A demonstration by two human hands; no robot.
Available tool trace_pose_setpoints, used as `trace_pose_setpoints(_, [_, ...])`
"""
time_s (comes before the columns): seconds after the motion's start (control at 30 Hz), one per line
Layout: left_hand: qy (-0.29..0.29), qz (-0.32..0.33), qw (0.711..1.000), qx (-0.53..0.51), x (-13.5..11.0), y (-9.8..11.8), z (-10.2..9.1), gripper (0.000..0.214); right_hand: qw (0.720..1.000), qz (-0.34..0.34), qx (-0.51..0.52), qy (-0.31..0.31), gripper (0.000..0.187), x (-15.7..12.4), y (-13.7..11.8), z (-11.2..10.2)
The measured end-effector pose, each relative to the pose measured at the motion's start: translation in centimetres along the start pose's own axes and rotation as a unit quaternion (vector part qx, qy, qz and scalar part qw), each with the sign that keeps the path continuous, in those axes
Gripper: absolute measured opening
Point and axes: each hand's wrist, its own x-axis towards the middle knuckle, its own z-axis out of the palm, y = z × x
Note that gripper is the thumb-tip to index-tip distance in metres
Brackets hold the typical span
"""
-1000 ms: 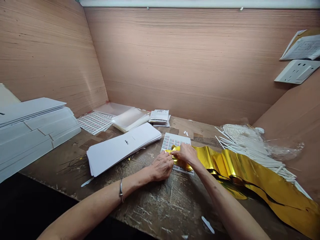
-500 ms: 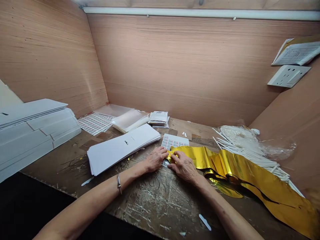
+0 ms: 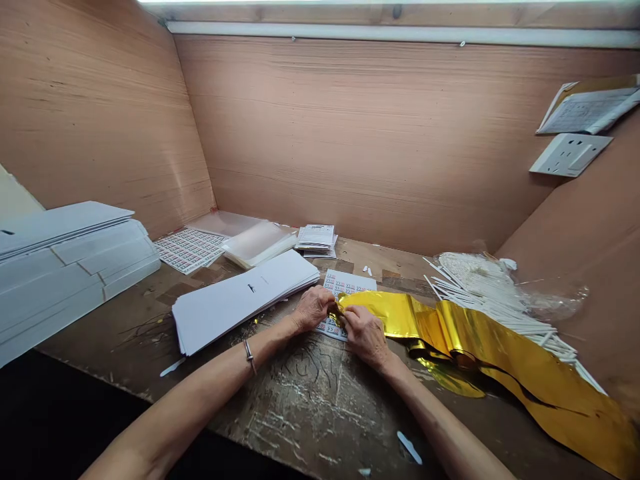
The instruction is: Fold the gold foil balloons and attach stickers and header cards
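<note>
Shifted since the earlier view: the left hand has closed in on the gathered end of a gold foil strip, now pinched narrowly with the right hand over a sticker sheet. Foil looks light, slippery, easily creased; hold by its edge. A white paper stack lies just left of the sheet.

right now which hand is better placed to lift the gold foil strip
Likely the right hand: it rests on the gold foil strip, which runs off on that side; the left hand only touches its tip.
</note>
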Motion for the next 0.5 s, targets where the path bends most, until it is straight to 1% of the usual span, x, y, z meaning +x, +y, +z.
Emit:
trace_pose_setpoints(0.1, [0.025, -0.010, 0.999, -0.029, 0.3, -0.1, 0.3, 0.017, 0.995, 0.083, 0.056, 0.018, 0.019, 0.7, 0.6, 0.3])
trace_pose_setpoints(0.17, [0.056, -0.010, 0.997, -0.048, 0.3, -0.3, 0.6, 0.024, 0.985, 0.137, 0.097, 0.037, 0.017, 1.2, 1.0, 0.4])
trace_pose_setpoints(0.23, [0.087, 0.012, 0.995, -0.047, 0.2, -0.3, 0.8, 0.036, 0.970, 0.182, 0.148, 0.061, 0.019, 1.8, 1.3, 0.2])
trace_pose_setpoints(0.3, [0.102, 0.051, 0.993, -0.031, 0.0, -0.3, 0.9, 0.037, 0.946, 0.219, 0.221, 0.087, 0.024, 2.2, 1.8, -0.5])
trace_pose_setpoints(0.37, [0.097, 0.083, 0.992, -0.009, -0.3, -0.1, 0.9, 0.029, 0.911, 0.247, 0.305, 0.126, 0.028, 2.5, 2.9, -2.1])
trace_pose_setpoints(0.4, [0.088, 0.092, 0.992, 0.000, -0.5, 0.0, 1.0, 0.024, 0.892, 0.256, 0.341, 0.151, 0.030, 2.4, 3.8, -3.3])
trace_pose_setpoints(0.47, [0.064, 0.101, 0.993, 0.016, -1.0, 0.2, 1.0, 0.016, 0.858, 0.270, 0.385, 0.209, 0.031, 1.6, 6.3, -6.2])
trace_pose_setpoints(0.5, [0.053, 0.103, 0.993, 0.023, -1.2, 0.2, 0.9, 0.015, 0.846, 0.276, 0.389, 0.237, 0.031, 0.8, 8.1, -7.9])
